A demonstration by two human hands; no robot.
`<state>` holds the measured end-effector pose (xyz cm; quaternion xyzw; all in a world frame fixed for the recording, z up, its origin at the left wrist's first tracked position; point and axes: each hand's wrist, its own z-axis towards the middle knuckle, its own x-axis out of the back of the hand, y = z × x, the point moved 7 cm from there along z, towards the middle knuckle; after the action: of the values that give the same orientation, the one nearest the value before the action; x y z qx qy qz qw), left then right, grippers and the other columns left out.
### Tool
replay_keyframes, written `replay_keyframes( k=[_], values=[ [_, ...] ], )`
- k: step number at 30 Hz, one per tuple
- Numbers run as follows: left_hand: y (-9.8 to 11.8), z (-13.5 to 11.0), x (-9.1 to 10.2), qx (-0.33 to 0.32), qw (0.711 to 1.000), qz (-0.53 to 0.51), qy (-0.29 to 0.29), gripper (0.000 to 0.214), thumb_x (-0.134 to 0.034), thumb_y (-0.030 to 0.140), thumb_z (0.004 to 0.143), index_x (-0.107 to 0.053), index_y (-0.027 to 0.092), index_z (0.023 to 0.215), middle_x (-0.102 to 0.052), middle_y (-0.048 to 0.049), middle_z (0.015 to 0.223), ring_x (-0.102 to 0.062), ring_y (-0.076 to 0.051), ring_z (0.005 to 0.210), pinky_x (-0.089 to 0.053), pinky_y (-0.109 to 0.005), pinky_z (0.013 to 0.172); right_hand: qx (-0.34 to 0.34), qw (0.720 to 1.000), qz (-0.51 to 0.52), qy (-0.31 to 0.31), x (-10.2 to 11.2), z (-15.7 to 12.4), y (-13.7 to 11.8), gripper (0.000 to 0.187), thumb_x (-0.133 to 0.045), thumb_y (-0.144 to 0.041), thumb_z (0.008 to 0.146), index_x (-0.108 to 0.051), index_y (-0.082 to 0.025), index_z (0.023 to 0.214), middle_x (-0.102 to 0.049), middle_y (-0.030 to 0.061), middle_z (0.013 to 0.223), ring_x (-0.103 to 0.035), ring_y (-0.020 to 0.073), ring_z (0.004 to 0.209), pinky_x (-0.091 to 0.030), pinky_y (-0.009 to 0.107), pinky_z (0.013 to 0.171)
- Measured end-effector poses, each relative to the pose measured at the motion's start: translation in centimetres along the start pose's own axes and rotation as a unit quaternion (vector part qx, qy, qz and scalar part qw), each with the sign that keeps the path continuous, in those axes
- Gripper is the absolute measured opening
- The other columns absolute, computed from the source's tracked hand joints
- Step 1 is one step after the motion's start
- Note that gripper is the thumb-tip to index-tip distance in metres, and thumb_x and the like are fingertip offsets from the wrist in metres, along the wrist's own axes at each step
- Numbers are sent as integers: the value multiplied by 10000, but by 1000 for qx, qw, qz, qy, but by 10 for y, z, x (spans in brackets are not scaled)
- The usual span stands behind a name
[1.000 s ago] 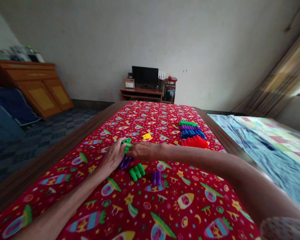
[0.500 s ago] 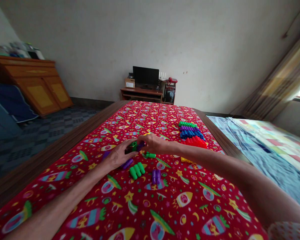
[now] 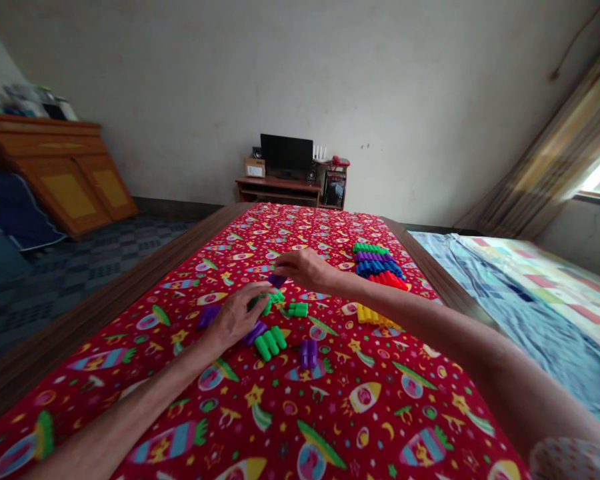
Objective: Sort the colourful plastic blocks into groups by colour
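My left hand (image 3: 237, 313) is curled round a green plastic toy block (image 3: 265, 305), its fingers hiding part of it. Just beyond, my right hand (image 3: 307, 269) pinches a purple toy block (image 3: 277, 281) above the cloth. More green pieces (image 3: 279, 295) show beside the left fingertips. Around the left hand lie purple blocks (image 3: 209, 317), partly covered by it, and another purple piece (image 3: 255, 333). Closer to me are a ribbed green block (image 3: 271, 343) and a purple pair (image 3: 309, 354). A small green block (image 3: 298, 310) lies below the right wrist.
At the right, rows of green (image 3: 370, 249), purple (image 3: 375, 257), blue (image 3: 380, 268) and red blocks (image 3: 387, 280) stand side by side. Yellow blocks (image 3: 375, 317) lie under my right forearm. A red patterned cloth (image 3: 280, 427) covers the table. A bed (image 3: 530, 300) adjoins its right side.
My right hand has lifted up and away from my left hand, with the purple block in its fingers. The green pieces by the left hand now show more. The view has shifted slightly.
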<state>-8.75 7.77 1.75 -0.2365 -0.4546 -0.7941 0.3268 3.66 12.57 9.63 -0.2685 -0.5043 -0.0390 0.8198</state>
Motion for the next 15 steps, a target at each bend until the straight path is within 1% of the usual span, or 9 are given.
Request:
replay_keyframes(
  k=[2, 3, 5, 7, 8, 10, 13, 15],
  values=[
    [7, 1, 8, 11, 1000, -11, 24, 415, -448, 529, 839, -666, 215, 1001, -714, -78, 1096, -638, -257, 1066, -493, -374, 952, 8, 1000, -7, -18, 2, 0, 2, 167, -557, -148, 902, -672, -115, 786, -597, -7, 651, -496, 78, 590, -323, 189, 586],
    [11, 1, 11, 24, 999, -14, 28, 442, -455, 554, 826, -664, 208, 1005, -714, -81, 1097, -644, -263, 1048, -500, -372, 933, 18, 999, -8, -33, 1, 0, 0, 166, -554, -134, 900, -671, -114, 783, -596, -9, 647, -494, 77, 583, -325, 188, 582],
    [16, 1, 16, 56, 998, -18, 22, 459, -456, 590, 808, -668, 204, 938, -734, -68, 980, -674, -254, 907, -530, -343, 827, 44, 997, -5, -58, -3, -1, -8, 161, -539, -118, 907, -672, -121, 817, -615, -5, 678, -506, 76, 594, -339, 182, 589],
    [19, 1, 19, 86, 996, -21, 10, 450, -466, 620, 784, -656, 212, 799, -716, -31, 771, -660, -226, 722, -527, -301, 685, 54, 997, -19, -55, -5, -1, -15, 146, -528, -126, 920, -669, -134, 885, -652, 13, 754, -542, 87, 642, -365, 184, 618],
    [18, 1, 20, 104, 994, -28, 8, 449, -476, 631, 774, -644, 215, 749, -688, -14, 693, -639, -212, 660, -510, -284, 629, 50, 997, -41, -44, -6, -1, -17, 133, -531, -132, 923, -664, -137, 920, -669, 30, 804, -563, 99, 680, -381, 193, 640],
    [14, -1, 22, 145, 987, -59, 20, 461, -490, 651, 767, -629, 215, 708, -648, 3, 624, -600, -193, 597, -471, -265, 558, 48, 992, -113, -15, -7, -1, -23, 114, -550, -152, 920, -647, -136, 978, -684, 76, 922, -591, 140, 782, -414, 228, 703],
    [4, -6, 23, 204, 967, -137, 71, 500, -501, 692, 763, -612, 208, 707, -639, 2, 631, -580, -183, 592, -436, -259, 526, 89, 971, -221, 1, -14, -4, -38, 171, -554, -232, 932, -628, -119, 1036, -661, 135, 1049, -583, 214, 929, -446, 308, 797],
    [0, -10, 19, 222, 955, -176, 88, 514, -519, 712, 746, -592, 207, 691, -629, 3, 635, -572, -180, 598, -428, -259, 524, 102, 960, -260, -6, -22, -5, -45, 204, -518, -250, 948, -625, -103, 1041, -657, 149, 1043, -576, 242, 953, -459, 346, 810]
  ],
)
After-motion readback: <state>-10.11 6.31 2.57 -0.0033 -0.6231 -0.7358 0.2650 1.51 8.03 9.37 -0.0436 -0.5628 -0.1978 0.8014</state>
